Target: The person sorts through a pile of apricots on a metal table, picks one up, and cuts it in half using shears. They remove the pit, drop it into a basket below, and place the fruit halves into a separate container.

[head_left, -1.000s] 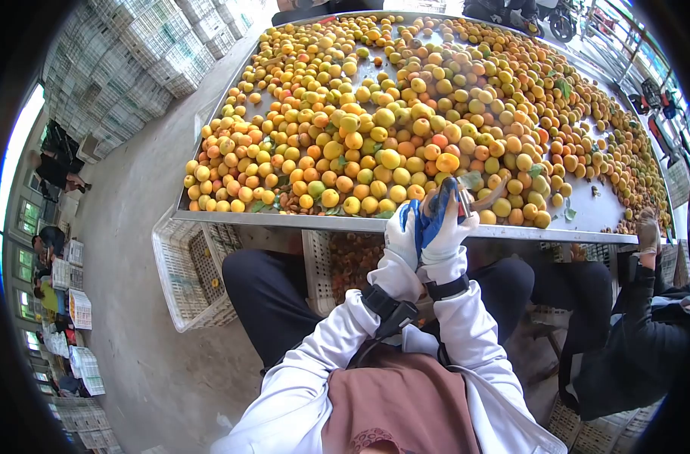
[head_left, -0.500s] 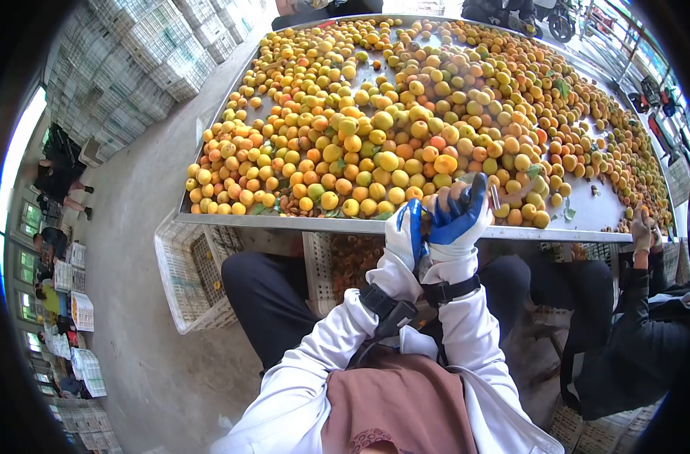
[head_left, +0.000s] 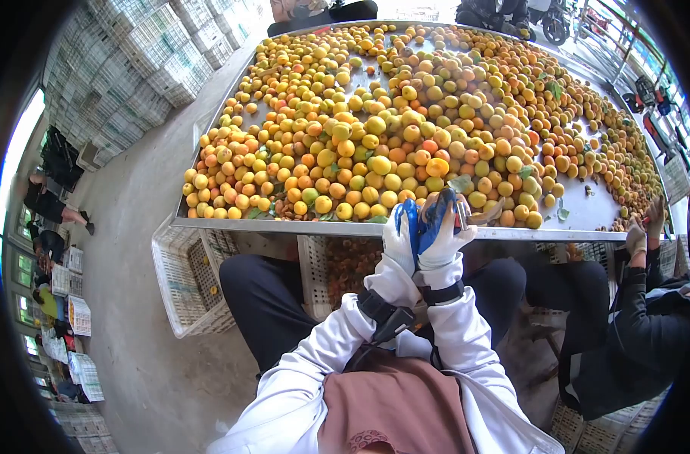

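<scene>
My left hand [head_left: 400, 236], in a white glove with blue-coated fingers, is closed and pressed against my right hand just in front of the table's near edge. My right hand [head_left: 442, 233], gloved the same way, is closed around a small tool with a shiny metal part [head_left: 460, 217] showing beside the fingers; its kind is not clear. Whatever lies between the two hands is hidden by the gloves. Right behind them spreads a thick layer of yellow-orange apricots [head_left: 390, 181] on the metal table [head_left: 284, 225]. A green leaf [head_left: 460, 184] lies just beyond my fingers.
Below the table edge stand a white plastic crate [head_left: 180, 284] at left and another crate [head_left: 313, 276] with brownish scraps between my knees. A co-worker [head_left: 636, 325] sits at right with hands at the table. Stacked crates [head_left: 133, 60] rise at far left.
Both hands have drawn slightly left and closer together. My right hand has turned, its blue fingers now more upright, and the metal part has shifted left with it. The co-worker's hands have moved apart.
</scene>
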A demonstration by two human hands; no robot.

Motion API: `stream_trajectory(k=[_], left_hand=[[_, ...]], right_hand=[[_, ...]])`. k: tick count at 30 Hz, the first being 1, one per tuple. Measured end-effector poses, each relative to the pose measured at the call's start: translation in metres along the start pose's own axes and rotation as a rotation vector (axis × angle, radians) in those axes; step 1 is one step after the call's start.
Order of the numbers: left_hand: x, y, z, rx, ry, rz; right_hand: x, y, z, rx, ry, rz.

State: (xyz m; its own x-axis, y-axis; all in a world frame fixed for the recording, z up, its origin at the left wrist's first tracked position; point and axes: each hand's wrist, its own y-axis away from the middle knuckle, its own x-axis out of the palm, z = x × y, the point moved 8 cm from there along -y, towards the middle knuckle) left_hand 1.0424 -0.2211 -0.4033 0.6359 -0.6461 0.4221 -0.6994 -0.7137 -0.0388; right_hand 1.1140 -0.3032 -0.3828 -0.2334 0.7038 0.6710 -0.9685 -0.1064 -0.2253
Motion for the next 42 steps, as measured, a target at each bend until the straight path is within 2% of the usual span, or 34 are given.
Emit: stream_trajectory(k=[1,2,3,5,9,10,11,13,15,17,19,21,22,23,25,27,28,32,34,37,38,39,40,41,42], left_hand=[[-0.004,0.0,0.013,0.001,0.0,0.001],[-0.003,0.001,0.005,0.071,-0.133,-0.037],[-0.003,0.002,-0.001,0.14,-0.266,-0.075],[-0.004,-0.002,0.004,0.117,-0.25,-0.056],[0.0,-0.004,0.005,0.145,-0.223,0.016],[0.0,-0.003,0.006,0.143,-0.226,0.018],[0.002,-0.004,0.0,0.219,-0.243,0.03],[0.004,-0.004,-0.004,0.294,-0.261,0.045],[0.008,-0.002,-0.013,0.478,-0.374,0.079],[0.009,-0.002,-0.014,0.491,-0.377,0.084],[0.01,-0.001,-0.019,0.506,-0.376,0.089],[0.005,-0.006,-0.01,0.344,-0.389,0.046],[0.005,-0.008,-0.006,0.267,-0.363,0.039],[0.006,-0.008,-0.007,0.27,-0.364,0.037],[0.007,-0.009,-0.01,0.29,-0.342,0.009],[0.006,-0.012,-0.005,0.258,-0.267,-0.014],[0.003,-0.013,-0.002,0.228,-0.188,-0.029],[0.005,-0.004,-0.021,0.229,-0.267,-0.005],[0.008,0.001,-0.012,0.002,0.14,0.004],[0.004,0.0,-0.004,-0.05,0.183,-0.018],[0.003,0.0,-0.004,-0.045,0.187,-0.022],[0.005,0.001,-0.013,0.077,0.044,0.002],[0.008,0.003,-0.022,0.196,-0.099,0.026],[0.007,0.003,-0.022,0.198,-0.097,0.02],[0.008,0.003,-0.022,0.196,-0.093,0.025]], right_hand=[[0.007,-0.001,0.006,0.044,-0.028,0.026],[0.01,-0.01,0.016,0.058,-0.011,0.01],[0.008,-0.014,0.018,0.195,-0.178,-0.141],[0.0,-0.024,0.01,0.35,-0.488,-0.153],[-0.011,-0.03,-0.002,0.417,-0.541,-0.109],[-0.016,-0.028,-0.007,0.476,-0.529,-0.184],[-0.02,-0.026,-0.011,0.533,-0.517,-0.256],[-0.021,-0.025,-0.014,0.539,-0.538,-0.247],[-0.023,-0.025,-0.019,0.545,-0.559,-0.235],[-0.018,-0.024,-0.023,0.618,-0.623,-0.226],[-0.015,-0.024,-0.011,0.567,-0.596,-0.237],[0.0,-0.024,0.002,0.514,-0.571,-0.24],[0.004,-0.026,0.013,0.387,-0.497,-0.217],[0.008,-0.026,0.023,0.262,-0.423,-0.195],[0.007,-0.024,0.022,0.242,-0.467,-0.202],[0.016,-0.024,0.025,0.195,-0.453,-0.009],[0.016,-0.023,0.022,0.199,-0.455,-0.008],[0.029,-0.015,0.034,0.087,-0.405,0.18],[0.035,-0.012,0.035,0.049,-0.39,0.325],[0.032,-0.006,0.032,0.078,-0.349,0.364],[0.028,-0.002,0.031,0.078,-0.283,0.339],[0.027,0.0,0.031,0.081,-0.282,0.345],[0.028,0.003,0.033,0.056,-0.138,0.375],[0.031,0.004,0.035,0.03,0.006,0.404],[0.037,0.006,0.039,-0.024,-0.043,0.478]])
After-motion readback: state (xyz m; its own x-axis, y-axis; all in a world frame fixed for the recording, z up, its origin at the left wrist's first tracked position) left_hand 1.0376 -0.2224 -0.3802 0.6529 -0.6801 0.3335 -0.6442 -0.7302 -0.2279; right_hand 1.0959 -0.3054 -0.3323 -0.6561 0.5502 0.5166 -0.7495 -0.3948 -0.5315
